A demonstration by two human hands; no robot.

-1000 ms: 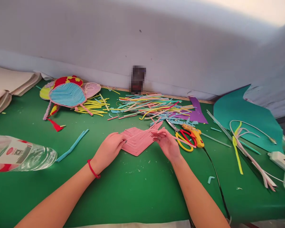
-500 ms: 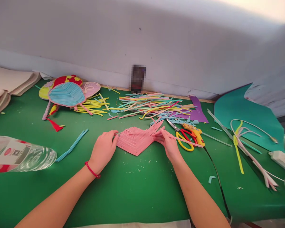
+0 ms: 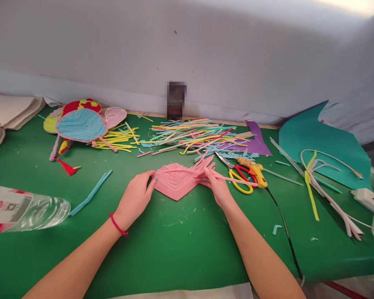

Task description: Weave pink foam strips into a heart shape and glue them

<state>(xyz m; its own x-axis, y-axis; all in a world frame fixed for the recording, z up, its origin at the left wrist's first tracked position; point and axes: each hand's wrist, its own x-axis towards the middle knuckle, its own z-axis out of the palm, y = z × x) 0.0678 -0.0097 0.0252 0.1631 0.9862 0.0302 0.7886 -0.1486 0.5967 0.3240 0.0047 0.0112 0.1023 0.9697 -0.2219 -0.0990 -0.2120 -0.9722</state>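
A pink leaf-shaped fan panel (image 3: 176, 186), made of pipe cleaners laid side by side in a V pattern, lies on the green table. My left hand (image 3: 137, 195) pinches its left corner between thumb and fingers. At the right corner, my right hand (image 3: 216, 186) has its fingers closed on a long pink pipe cleaner (image 3: 237, 180). This strip curves over the panel's upper edge and its free end sticks out to the right. Loose pink ends (image 3: 205, 163) fan out behind my right fingers, which partly hide that corner.
Scissors (image 3: 240, 179) and a yellow glue gun (image 3: 258, 173) lie just right of my right hand. Behind is a heap of coloured pipe cleaners (image 3: 193, 135). Finished fans (image 3: 81, 124) lie back left, a plastic bottle (image 3: 40, 211) at left, a white power strip (image 3: 367, 200) at right.
The pink strip now arches along the panel's upper edge, and my right hand has come slightly closer to the panel. My left hand keeps its hold. The whole view has shifted a little.
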